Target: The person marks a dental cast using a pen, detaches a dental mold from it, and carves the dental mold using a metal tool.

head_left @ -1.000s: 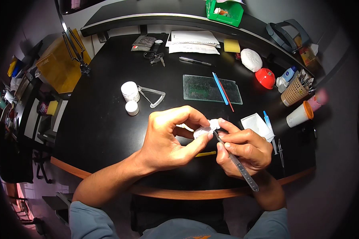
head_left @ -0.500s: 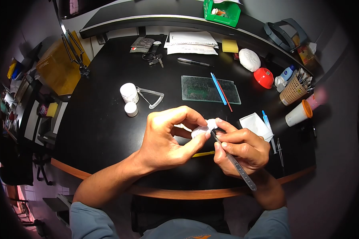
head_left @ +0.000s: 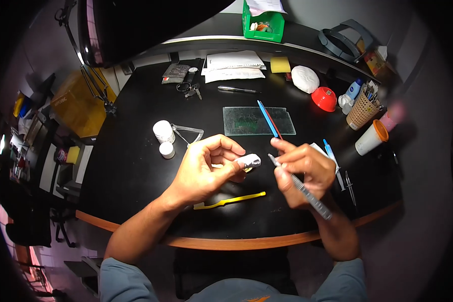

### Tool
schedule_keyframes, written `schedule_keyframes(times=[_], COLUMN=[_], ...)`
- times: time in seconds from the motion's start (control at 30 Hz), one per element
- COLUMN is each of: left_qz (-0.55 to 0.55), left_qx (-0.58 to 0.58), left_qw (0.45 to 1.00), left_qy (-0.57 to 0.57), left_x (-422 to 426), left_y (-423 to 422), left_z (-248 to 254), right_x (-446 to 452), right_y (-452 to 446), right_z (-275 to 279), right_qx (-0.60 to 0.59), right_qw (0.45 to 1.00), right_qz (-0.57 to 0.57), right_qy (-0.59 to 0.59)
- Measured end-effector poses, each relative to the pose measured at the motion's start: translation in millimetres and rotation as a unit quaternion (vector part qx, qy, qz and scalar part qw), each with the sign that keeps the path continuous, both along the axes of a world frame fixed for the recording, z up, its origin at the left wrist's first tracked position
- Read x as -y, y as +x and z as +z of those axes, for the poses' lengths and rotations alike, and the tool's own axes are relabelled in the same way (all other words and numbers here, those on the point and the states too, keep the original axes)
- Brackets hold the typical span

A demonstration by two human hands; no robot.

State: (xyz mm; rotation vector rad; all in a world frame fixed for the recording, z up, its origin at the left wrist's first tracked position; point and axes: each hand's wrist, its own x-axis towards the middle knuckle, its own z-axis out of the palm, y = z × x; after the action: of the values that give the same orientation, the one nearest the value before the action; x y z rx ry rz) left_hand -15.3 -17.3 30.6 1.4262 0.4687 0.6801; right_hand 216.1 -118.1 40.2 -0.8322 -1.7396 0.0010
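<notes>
Between its thumb and fingers, my left hand (head_left: 206,168) pinches a small white piece (head_left: 250,160) that has a dark spot at its end. My right hand (head_left: 307,173) grips a scalpel (head_left: 309,195), its flat metal handle ruled with marks and slanting down to the right. The tool's tip points at the white piece, with a gap between them. A yellow toothbrush (head_left: 229,201) lies on the black table below the hands. Beyond them, a blue stick (head_left: 268,118) and a red stick (head_left: 275,126) rest across a glass slab (head_left: 241,121).
Two white jars (head_left: 163,132) and a caliper-like gauge (head_left: 189,133) are at left. To the right stand an orange-rimmed cup (head_left: 371,138) and a woven holder (head_left: 362,113); tweezers (head_left: 350,187) lie nearby. Papers (head_left: 234,66), a pen (head_left: 238,89) and a red bowl (head_left: 324,99) sit farther back.
My right hand has drawn the scalpel away from the white piece, opening a gap. The white piece has turned in my left hand. The camera view has shifted, showing more of the toothbrush.
</notes>
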Motion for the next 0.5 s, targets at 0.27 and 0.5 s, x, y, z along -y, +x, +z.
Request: schedule_keyframes(times=[0.27, 0.5], left_qz=[-0.032, -0.062], left_qx=[0.018, 0.060], left_qw=[0.994, 0.993], left_qy=[-0.105, -0.078], left_x=[-15.6, -35.4], left_y=[-4.6, -17.7], left_z=[-2.4, -7.7], right_x=[-2.6, -5.9], right_y=[19.8, 11.3], right_z=[1.3, -12.4], right_qx=[0.000, 0.060], right_qw=[0.991, 0.991], right_qz=[-0.075, -0.028], right_qy=[-0.110, -0.120])
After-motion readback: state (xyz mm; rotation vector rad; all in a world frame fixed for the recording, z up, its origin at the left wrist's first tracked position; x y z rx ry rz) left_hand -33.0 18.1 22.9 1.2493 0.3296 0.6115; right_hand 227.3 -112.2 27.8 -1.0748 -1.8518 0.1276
